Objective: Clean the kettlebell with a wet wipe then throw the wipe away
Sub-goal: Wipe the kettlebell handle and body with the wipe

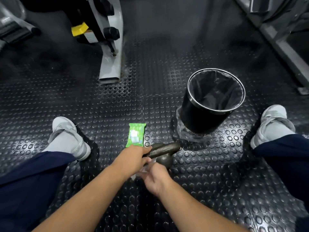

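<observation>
The studded rubber floor (158, 81) fills the view, and the person sits on it with legs spread, the left leg (25, 181) running out to 9 o'clock and the right leg (284, 156) to 3 o'clock, both cut off by the frame edges. A grey gym machine (112, 52) stands at 11 o'clock, its upper part blurred and cropped. A black bin (200, 118) with a dark liner stands upright at 1 o'clock from the hands. Both forearms reach in from the bottom edge and meet near the centre. The kettlebell (164, 151) sits on the floor between the legs, near the bin's base at its 7 o'clock side. The left hand (133, 158) is stretched forward, its fingers and thumb wrapped round the left end of the handle. The right hand (155, 176) comes in lower, at 5 o'clock from the left, with fingers curled round a pale wipe (140, 173) at the near side of the ball. The hands hide much of the ball, and most of the wipe is covered, so its shape is hard to make out. A green pack of wipes (135, 137) lies flat at 12 o'clock from the left hand, its near end hidden behind the knuckles.
</observation>
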The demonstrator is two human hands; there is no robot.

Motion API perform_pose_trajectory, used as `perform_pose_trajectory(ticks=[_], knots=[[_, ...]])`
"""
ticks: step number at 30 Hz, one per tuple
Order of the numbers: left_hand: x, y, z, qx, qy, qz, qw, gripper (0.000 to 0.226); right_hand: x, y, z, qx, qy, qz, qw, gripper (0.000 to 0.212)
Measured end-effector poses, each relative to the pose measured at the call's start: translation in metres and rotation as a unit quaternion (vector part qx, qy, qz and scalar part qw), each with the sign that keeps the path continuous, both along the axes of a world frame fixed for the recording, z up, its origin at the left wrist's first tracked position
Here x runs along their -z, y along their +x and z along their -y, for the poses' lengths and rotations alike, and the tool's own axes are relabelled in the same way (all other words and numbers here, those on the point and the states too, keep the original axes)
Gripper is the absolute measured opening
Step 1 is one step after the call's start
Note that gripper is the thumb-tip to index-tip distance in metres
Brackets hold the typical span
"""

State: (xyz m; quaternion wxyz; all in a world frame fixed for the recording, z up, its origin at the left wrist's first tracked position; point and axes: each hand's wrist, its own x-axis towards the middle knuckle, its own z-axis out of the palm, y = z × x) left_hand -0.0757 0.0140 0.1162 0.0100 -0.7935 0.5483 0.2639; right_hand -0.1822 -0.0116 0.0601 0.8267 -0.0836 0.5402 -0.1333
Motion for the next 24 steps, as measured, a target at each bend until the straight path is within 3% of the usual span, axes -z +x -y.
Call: perform_pose_trajectory(ticks=[5,10,15,17,20,22,24], knots=[[0.004,0.0,0.0,-0.007,0.003,-0.009,1.0,0.056,0.004,0.002,0.0,-0.034,-0.032,0.005,0.999,0.055],[0.007,0.002,0.0,-0.015,0.014,-0.021,1.0,0.056,0.004,0.001,-0.012,-0.084,-0.055,0.054,0.993,0.044],[0.011,0.003,0.001,-0.028,0.034,-0.031,0.999,0.055,-0.008,-0.001,-0.014,-0.104,-0.109,0.076,0.986,0.051],[0.01,0.002,0.002,-0.027,0.037,-0.033,0.998,0.055,-0.006,-0.004,-0.01,-0.101,-0.116,0.05,0.987,0.049],[0.009,0.001,0.002,-0.03,0.037,-0.041,0.998,0.056,0.005,0.002,-0.007,-0.123,-0.141,-0.027,0.982,0.024],[0.009,0.0,0.003,-0.033,0.043,-0.042,0.998,0.057,0.013,0.007,-0.011,-0.135,-0.149,-0.066,0.977,0.029],[0.007,0.0,0.004,-0.029,0.047,-0.04,0.998,0.058,0.01,0.011,-0.016,-0.144,-0.141,-0.048,0.978,0.033]])
